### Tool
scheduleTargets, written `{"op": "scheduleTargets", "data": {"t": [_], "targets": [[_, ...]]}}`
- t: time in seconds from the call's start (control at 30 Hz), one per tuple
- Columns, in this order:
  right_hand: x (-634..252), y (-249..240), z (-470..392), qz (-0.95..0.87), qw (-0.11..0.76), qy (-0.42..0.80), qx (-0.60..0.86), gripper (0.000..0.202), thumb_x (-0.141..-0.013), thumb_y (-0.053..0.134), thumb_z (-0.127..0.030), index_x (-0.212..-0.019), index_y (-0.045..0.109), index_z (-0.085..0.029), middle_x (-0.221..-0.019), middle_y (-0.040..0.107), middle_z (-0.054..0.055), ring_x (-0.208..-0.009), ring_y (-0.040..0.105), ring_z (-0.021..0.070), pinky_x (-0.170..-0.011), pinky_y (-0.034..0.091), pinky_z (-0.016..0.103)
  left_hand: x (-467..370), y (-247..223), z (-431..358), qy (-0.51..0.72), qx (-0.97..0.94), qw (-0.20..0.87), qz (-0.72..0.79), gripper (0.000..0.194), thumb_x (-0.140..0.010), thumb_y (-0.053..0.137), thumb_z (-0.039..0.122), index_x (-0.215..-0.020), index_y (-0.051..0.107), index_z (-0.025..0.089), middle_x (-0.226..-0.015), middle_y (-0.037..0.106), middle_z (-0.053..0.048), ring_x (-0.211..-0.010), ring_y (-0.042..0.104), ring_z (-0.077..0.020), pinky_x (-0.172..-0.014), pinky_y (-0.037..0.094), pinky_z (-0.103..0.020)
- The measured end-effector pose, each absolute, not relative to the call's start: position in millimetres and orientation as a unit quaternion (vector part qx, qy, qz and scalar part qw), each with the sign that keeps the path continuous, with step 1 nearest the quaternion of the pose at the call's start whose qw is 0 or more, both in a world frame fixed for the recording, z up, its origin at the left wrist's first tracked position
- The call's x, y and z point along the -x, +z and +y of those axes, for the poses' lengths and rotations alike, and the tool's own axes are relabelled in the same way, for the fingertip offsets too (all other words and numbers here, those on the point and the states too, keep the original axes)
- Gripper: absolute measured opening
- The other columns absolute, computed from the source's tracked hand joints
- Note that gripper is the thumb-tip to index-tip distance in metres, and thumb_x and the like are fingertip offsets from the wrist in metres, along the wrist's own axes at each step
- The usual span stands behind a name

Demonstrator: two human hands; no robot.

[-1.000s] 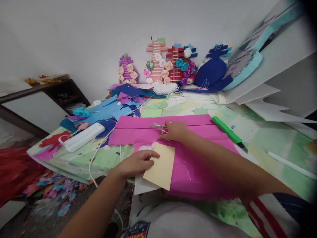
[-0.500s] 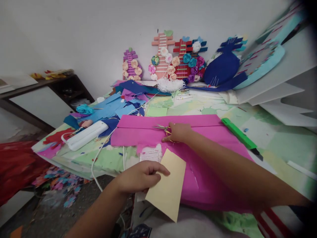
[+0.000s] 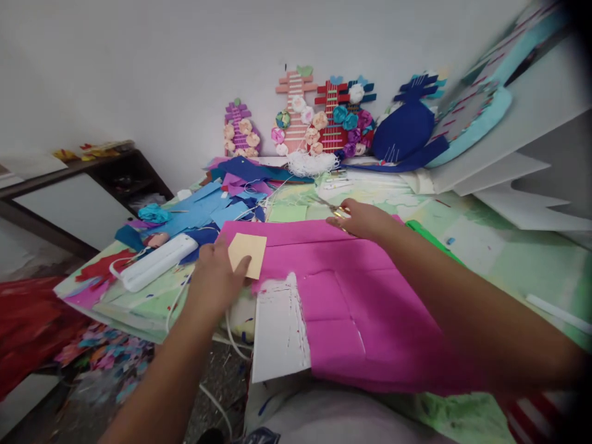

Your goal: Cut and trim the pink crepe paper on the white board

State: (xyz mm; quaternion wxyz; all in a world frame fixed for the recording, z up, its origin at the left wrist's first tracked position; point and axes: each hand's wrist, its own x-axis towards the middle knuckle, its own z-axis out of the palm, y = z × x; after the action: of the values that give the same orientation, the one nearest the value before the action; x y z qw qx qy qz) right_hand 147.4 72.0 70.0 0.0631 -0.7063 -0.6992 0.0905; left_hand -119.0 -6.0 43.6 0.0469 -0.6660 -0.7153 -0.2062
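A pale yellow card [image 3: 252, 250] is over the left end of the bright pink sheet [image 3: 370, 290]. My left hand [image 3: 213, 277] grips the card's side, thumb across its face and the other fingers partly hidden. Gold-handled scissors [image 3: 341, 211] are in my right hand [image 3: 363, 219], above the sheet's far edge, blades pointing left. Creases or cut lines run across the sheet. Beside its near left part shows a white board [image 3: 277, 333] with glue-like streaks.
A green box cutter [image 3: 430, 240] lies right of the sheet, partly behind my right forearm. Left are a white power strip [image 3: 160, 262], its cord and blue scraps [image 3: 198, 206]. Decorated guitar shapes [image 3: 296, 117] lean at the wall beside white string [image 3: 312, 163].
My left hand has carried the card forward and left, uncovering the white board. My right hand has moved the scissors away from the sheet's middle to its far edge.
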Motion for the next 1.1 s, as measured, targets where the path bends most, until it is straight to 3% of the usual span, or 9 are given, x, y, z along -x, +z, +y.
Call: {"op": "scheduleTargets", "data": {"t": [0.07, 0.17, 0.3, 0.37, 0.5, 0.73, 0.8, 0.9, 1.1], "targets": [[-166, 77, 62, -0.674, 0.090, 0.076, 0.729, 0.060, -0.071, 0.036, -0.066, -0.111, 0.047, -0.023, -0.101, 0.062, 0.010, -0.083, 0.058, 0.0281, -0.060, 0.039, 0.033, 96, 38, -16, -0.174, 0.755, 0.109, -0.622, 0.047, -0.080, 0.047, 0.037, -0.118, 0.048, 0.010, -0.104, 0.052, -0.014, -0.097, 0.048, -0.0275, -0.083, 0.038, -0.039], [-187, 73, 41, -0.666, 0.099, 0.088, 0.734, 0.057, -0.070, 0.038, -0.066, -0.106, 0.052, -0.024, -0.094, 0.064, 0.008, -0.077, 0.058, 0.0255, -0.057, 0.038, 0.030, 69, 29, -28, -0.067, 0.833, 0.100, -0.540, 0.023, -0.083, 0.045, 0.028, -0.096, 0.063, 0.021, -0.102, 0.056, -0.008, -0.095, 0.048, -0.0261, -0.081, 0.037, -0.041], [-202, 57, 15, -0.668, 0.122, 0.133, 0.722, 0.052, -0.069, 0.041, -0.065, -0.101, 0.055, -0.025, -0.086, 0.066, 0.005, -0.066, 0.058, 0.0192, -0.054, 0.037, 0.027, 63, 25, -23, -0.038, 0.814, 0.129, -0.565, 0.022, -0.083, 0.046, 0.031, -0.084, 0.067, 0.021, -0.113, 0.054, -0.010, -0.111, 0.036, -0.0363, -0.085, 0.025, -0.057], [-203, 52, 8, -0.674, 0.132, 0.141, 0.713, 0.051, -0.070, 0.041, -0.064, -0.100, 0.055, -0.026, -0.082, 0.066, 0.004, -0.063, 0.058, 0.0185, -0.052, 0.036, 0.026, 69, 26, -17, -0.036, 0.784, 0.176, -0.594, 0.024, -0.083, 0.045, 0.031, -0.090, 0.065, 0.022, -0.121, 0.048, -0.011, -0.117, 0.030, -0.0377, -0.087, 0.019, -0.061], [-196, 44, 4, -0.696, 0.129, 0.118, 0.697, 0.052, -0.070, 0.041, -0.064, -0.103, 0.054, -0.025, -0.083, 0.066, 0.005, -0.067, 0.059, 0.0207, -0.051, 0.034, 0.025, 79, 33, -13, -0.052, 0.732, 0.229, -0.639, 0.035, -0.083, 0.041, 0.021, -0.115, 0.054, 0.020, -0.127, 0.040, -0.016, -0.106, 0.040, -0.0361, -0.078, 0.034, -0.049], [-182, 21, 4, -0.719, 0.163, -0.001, 0.675, 0.047, -0.075, 0.042, -0.054, -0.108, 0.051, -0.023, -0.083, 0.067, 0.005, -0.070, 0.060, 0.0221, -0.051, 0.031, 0.026, 99, 68, -22, -0.090, 0.687, 0.219, -0.687, 0.033, -0.085, 0.037, 0.029, -0.098, 0.065, 0.017, -0.094, 0.054, -0.013, -0.081, 0.052, -0.0263, -0.065, 0.039, -0.035], [-182, 14, 5, -0.725, 0.171, -0.007, 0.668, 0.045, -0.075, 0.043, -0.053, -0.108, 0.051, -0.023, -0.084, 0.067, 0.005, -0.070, 0.060, 0.0215, -0.052, 0.031, 0.026, 95, 70, -22, -0.090, 0.715, 0.177, -0.670, 0.034, -0.086, 0.035, 0.030, -0.096, 0.065, 0.018, -0.092, 0.055, -0.010, -0.079, 0.053, -0.0239, -0.062, 0.039, -0.032], [-184, 9, 5, -0.731, 0.189, -0.011, 0.656, 0.046, -0.074, 0.043, -0.053, -0.108, 0.051, -0.023, -0.082, 0.067, 0.004, -0.070, 0.060, 0.0209, -0.051, 0.031, 0.026, 76, 57, -14, -0.047, 0.835, 0.015, -0.548, 0.028, -0.086, 0.039, 0.029, -0.096, 0.064, 0.020, -0.092, 0.059, -0.005, -0.084, 0.054, -0.0213, -0.068, 0.039, -0.030], [-191, 6, 4, -0.712, 0.213, 0.035, 0.668, 0.044, -0.074, 0.043, -0.054, -0.106, 0.053, -0.026, -0.080, 0.066, 0.002, -0.067, 0.059, 0.0193, -0.050, 0.031, 0.025, 58, 23, 9, -0.032, 0.853, -0.070, -0.516, 0.021, -0.081, 0.049, 0.030, -0.090, 0.066, 0.022, -0.090, 0.066, 0.000, -0.083, 0.058, -0.0177, -0.070, 0.039, -0.025]]}}
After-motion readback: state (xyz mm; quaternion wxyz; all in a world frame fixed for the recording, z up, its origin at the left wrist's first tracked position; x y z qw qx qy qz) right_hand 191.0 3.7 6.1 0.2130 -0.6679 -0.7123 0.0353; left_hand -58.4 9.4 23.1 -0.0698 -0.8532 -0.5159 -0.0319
